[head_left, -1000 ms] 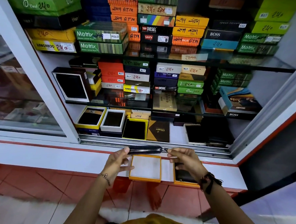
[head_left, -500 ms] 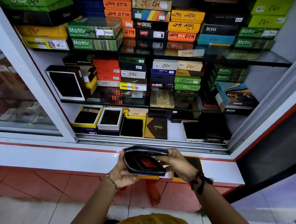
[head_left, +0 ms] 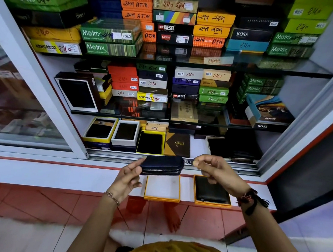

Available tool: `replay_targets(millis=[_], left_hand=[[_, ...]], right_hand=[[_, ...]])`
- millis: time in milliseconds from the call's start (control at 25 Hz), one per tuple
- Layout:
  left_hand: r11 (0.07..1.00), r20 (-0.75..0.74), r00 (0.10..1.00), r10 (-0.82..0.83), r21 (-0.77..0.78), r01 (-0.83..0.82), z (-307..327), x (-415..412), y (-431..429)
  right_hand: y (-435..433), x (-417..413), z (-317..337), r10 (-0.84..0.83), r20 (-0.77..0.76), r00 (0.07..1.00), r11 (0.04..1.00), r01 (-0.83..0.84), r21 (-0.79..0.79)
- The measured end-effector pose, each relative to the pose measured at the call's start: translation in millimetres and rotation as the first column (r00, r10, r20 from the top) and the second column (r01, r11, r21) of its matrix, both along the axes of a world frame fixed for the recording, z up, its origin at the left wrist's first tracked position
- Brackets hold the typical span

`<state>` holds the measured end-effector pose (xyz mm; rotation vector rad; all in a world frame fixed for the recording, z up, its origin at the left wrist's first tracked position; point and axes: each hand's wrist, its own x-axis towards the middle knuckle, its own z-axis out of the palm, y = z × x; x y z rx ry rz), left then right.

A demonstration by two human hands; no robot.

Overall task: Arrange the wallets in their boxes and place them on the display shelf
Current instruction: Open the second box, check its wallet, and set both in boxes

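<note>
Wallet (head_left: 162, 164), dark with zips, is held up over the empty orange box (head_left: 162, 188) on the desk (head_left: 61, 175). Left hand (head_left: 128, 179) pinches its end; right hand (head_left: 215, 167) pinches the zip pull (head_left: 188, 162). It looks soft, light and bendy, so hold its flat sides.

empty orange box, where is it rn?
Head view, lower centre: the empty orange box sits on the white ledge, directly below the held wallet, left of the filled orange box.

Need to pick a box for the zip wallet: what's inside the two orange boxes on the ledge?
The left orange box shows only a bare white lining, nothing in it. The right orange box holds a black wallet; anything under that wallet is covered, and the right hand hides its far edge.
</note>
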<state>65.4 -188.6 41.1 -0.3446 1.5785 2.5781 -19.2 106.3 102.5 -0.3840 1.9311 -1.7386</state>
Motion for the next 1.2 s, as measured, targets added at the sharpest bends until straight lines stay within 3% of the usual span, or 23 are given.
replay_targets(millis=[120,240,440,520,600,720,800,880,1000,1120,1200], left_hand=[[0.952,-0.01,0.996,0.091,-0.291,-0.09,4.3,-5.3,4.2],[0.864,-0.027,0.99,0.135,-0.487,-0.131,4.0,-12.5,22.2],[0.726,-0.01,1.0,-0.015,-0.687,0.005,-24.2,-6.4,24.1],[0.586,0.068,0.994,-0.082,-0.803,0.103,-35.5,-1.5,15.5],[0.354,0.152,0.981,-0.116,-0.917,0.184,-47.5,0.6,7.6],[0.07,0.274,0.949,-0.154,-0.955,0.287,-61.2,2.4,2.2],[-0.02,0.325,0.934,-0.151,-0.945,0.326,-67.0,6.3,3.8],[0.017,0.308,0.944,-0.114,-0.95,0.312,-71.3,8.0,6.8],[0.17,0.292,0.954,-0.075,-0.939,0.3,-68.7,4.2,17.4],[0.479,0.245,0.97,-0.005,-0.851,0.217,-56.3,0.4,26.8],[0.666,0.266,0.963,0.043,-0.726,0.171,-42.5,-3.1,23.8]], right_hand=[[-11.7,10.4,4.2,0.034,-0.007,0.999,0.997,-0.033,0.065],[-43.8,26.7,-9.4,0.069,-0.038,0.997,0.985,-0.062,0.163],[-68.3,35.6,-43.9,0.157,-0.299,0.941,0.957,-0.07,0.283],[-61.4,30.8,-54.3,0.175,-0.422,0.889,0.9,0.03,0.435],[-57.7,31.7,-68.2,0.221,-0.485,0.846,0.819,0.108,0.563],[-59.4,35.0,-93.1,0.198,-0.414,0.888,0.783,0.111,0.612],[-60.3,36.1,-106.3,0.115,-0.389,0.914,0.758,0.172,0.629],[-59.7,34.4,-115.8,0.023,-0.363,0.932,0.708,0.241,0.664],[-61.4,29.5,-118.1,-0.086,-0.204,0.975,0.667,0.208,0.716],[-60.7,32.6,-108.8,-0.115,-0.03,0.993,0.738,0.105,0.666],[-54.4,33.8,-95.9,-0.185,-0.024,0.982,0.8,0.165,0.577]])
